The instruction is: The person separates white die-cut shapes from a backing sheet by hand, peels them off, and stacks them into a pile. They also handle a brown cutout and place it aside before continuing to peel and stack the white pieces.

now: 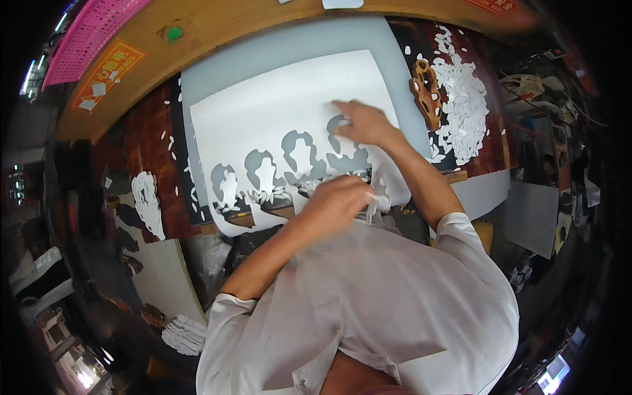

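Note:
A white sheet (283,92) lies on a pale grey cutting board (283,51). Along its near side runs a row of shaped cut-outs, the grey board showing through. My right hand (365,123) is over the rightmost cut-out (339,155), index finger and thumb apart, with nothing visible between them. Nearer me, my left hand (339,196) is blurred by motion, its fingers closed at a crumpled-looking white cut piece (378,201). Small white oval scraps (266,195) lie along the sheet's near edge, partly hidden by my left arm.
To the right stand a brown shaped cutting die (426,95) and a heap of white cut pieces (464,108). More white pieces (146,204) are stacked at the left. A yellow-brown machine beam (224,49) crosses behind the board, with a green button (174,33) and a pink basket (89,43).

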Demonstrator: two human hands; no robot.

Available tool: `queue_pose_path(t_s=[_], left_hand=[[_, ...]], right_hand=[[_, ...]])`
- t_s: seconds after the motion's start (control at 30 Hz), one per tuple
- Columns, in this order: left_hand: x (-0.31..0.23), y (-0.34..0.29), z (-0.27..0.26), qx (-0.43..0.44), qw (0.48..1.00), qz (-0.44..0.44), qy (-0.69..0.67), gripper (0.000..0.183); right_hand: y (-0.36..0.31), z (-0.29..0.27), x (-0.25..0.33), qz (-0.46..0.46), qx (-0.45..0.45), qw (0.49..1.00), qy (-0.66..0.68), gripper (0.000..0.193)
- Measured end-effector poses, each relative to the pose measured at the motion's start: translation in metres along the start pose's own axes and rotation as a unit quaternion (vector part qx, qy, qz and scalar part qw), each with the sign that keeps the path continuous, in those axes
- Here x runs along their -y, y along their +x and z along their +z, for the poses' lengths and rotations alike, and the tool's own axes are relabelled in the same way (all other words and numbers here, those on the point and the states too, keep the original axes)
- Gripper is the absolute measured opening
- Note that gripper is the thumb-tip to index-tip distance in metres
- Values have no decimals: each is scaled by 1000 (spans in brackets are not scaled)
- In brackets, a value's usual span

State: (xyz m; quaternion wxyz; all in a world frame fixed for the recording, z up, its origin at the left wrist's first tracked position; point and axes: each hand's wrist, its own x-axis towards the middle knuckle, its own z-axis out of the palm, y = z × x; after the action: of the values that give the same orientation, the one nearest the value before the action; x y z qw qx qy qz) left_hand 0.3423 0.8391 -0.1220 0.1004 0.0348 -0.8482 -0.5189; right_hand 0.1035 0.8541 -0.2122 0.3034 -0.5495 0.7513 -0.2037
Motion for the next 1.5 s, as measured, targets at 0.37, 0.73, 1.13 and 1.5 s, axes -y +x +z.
queue_pose_path(t_s=[0.37, 0.73, 1.13, 1.5], left_hand=[[6, -12, -157, -277, 933, -206, -98, 24], [125, -244, -165, -374, 713, -220, -551, 40], [142, -416, -313, -625, 733, -258, -80, 39], [193, -436, -294, -486, 747, -411, 191, 106]], right_hand=[[-22, -12, 136, -62, 239, 817, 521, 54], [87, 130, 306, 85, 140, 828, 537, 34], [217, 279, 489, -44, 148, 860, 486, 31], [265, 350, 465, 72, 101, 925, 360, 50]])
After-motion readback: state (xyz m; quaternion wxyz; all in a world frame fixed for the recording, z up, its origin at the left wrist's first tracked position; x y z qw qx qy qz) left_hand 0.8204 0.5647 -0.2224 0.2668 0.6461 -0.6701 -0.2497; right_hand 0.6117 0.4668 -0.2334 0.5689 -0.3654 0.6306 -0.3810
